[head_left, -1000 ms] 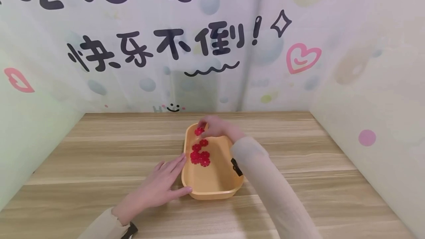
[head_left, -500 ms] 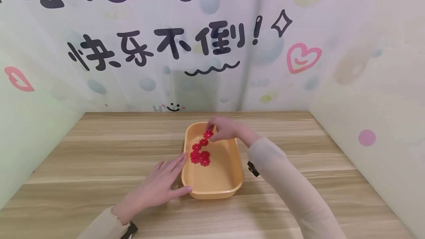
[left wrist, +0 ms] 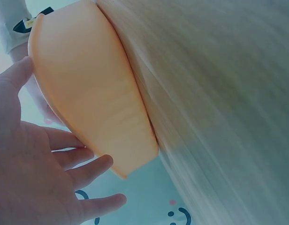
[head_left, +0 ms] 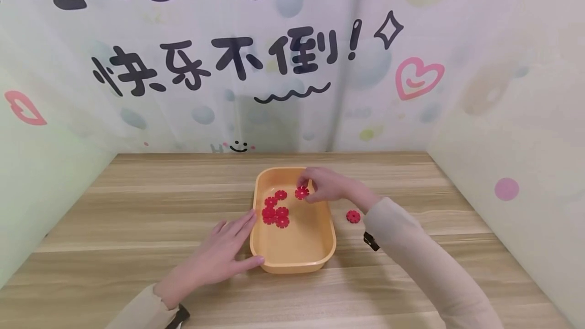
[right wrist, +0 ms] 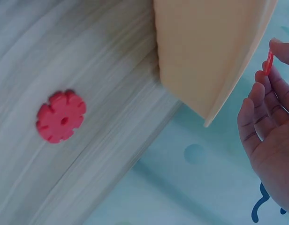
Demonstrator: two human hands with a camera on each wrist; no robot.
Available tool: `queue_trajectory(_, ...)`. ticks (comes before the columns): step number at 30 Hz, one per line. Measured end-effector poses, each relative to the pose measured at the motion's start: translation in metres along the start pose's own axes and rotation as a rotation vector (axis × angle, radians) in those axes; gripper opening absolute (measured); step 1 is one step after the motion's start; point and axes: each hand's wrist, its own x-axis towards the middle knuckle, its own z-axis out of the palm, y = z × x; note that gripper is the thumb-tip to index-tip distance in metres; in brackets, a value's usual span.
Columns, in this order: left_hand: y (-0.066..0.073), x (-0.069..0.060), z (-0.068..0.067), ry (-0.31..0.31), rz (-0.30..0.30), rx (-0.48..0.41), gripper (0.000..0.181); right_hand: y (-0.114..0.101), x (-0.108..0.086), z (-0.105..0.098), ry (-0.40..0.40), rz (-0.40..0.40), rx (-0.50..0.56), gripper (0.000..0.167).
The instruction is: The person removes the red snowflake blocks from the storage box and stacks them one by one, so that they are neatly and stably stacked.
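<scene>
Sleeve (head_left: 142,309) of the L arm is nearest, pale, w/ dark strap (head_left: 180,315) at the wrist. L hand (head_left: 215,260) grasps nothing: fingers straight, tips at the L rim of a tan tub (head_left: 294,268), thumb by the tub's near-L corner. Tub sits on the table (head_left: 169,207), approx. mid L–R. Toward its L side lies a grp of red notched discs (head_left: 282,212); some overlap, exact no. unclear, two of them nearer the far-L corner. R sleeve (head_left: 418,245) crosses the table's R half, w/ its own strap (head_left: 371,241). Loose disc (head_left: 353,216) lies flat on the table outside the tub's R wall, near the R cuff; that wall stands btwn it & the grp inside. R hand (head_left: 331,185), over the tub's far-R corner, pinches another disc (head_left: 301,193) w/ thumb & finger, edge-on & above the rim in R wrist view; hand hides part of that corner. In L wrist view the tub's side blocks its contents.

Table is light wood-look, streaky grain running L–R; far edge meets the back wall (head_left: 183,126). Wall's whitish, w/ big blk Chinese characters, wavy line, blue-grey blobs, pink heart at R, small smiley just above table's far edge. R side wall (head_left: 516,136), pale, has a purple dot.
</scene>
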Motion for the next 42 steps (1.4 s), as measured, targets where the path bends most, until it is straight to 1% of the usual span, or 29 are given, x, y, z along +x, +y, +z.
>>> queue_trajectory(3,0.0,0.0,0.0,0.007,0.006,0.001,0.085,0.003,-0.008,-0.001,0.007,0.0,0.008,0.028)
queue_trajectory(10,0.0,-0.001,0.0,0.018,0.014,0.003,0.084,0.018,-0.026,0.001,0.032,0.039,0.018,0.028)
queue_trajectory(17,0.001,-0.001,-0.001,0.009,0.002,-0.008,0.084,0.031,-0.047,0.002,0.077,0.076,0.059,0.027)
queue_trajectory(23,0.0,-0.001,0.0,0.008,-0.003,-0.004,0.084,0.043,-0.065,0.005,0.119,0.07,0.095,0.024)
queue_trajectory(27,-0.001,-0.001,0.002,0.013,0.003,0.001,0.084,0.05,-0.076,0.01,0.134,0.072,0.105,0.023)
queue_trajectory(36,-0.001,-0.001,0.002,-0.006,-0.014,-0.01,0.084,0.063,-0.098,0.024,0.148,0.146,0.144,0.023)
queue_trajectory(42,-0.001,0.0,0.002,-0.012,-0.025,-0.015,0.085,0.073,-0.108,0.033,0.129,0.191,0.168,0.026)
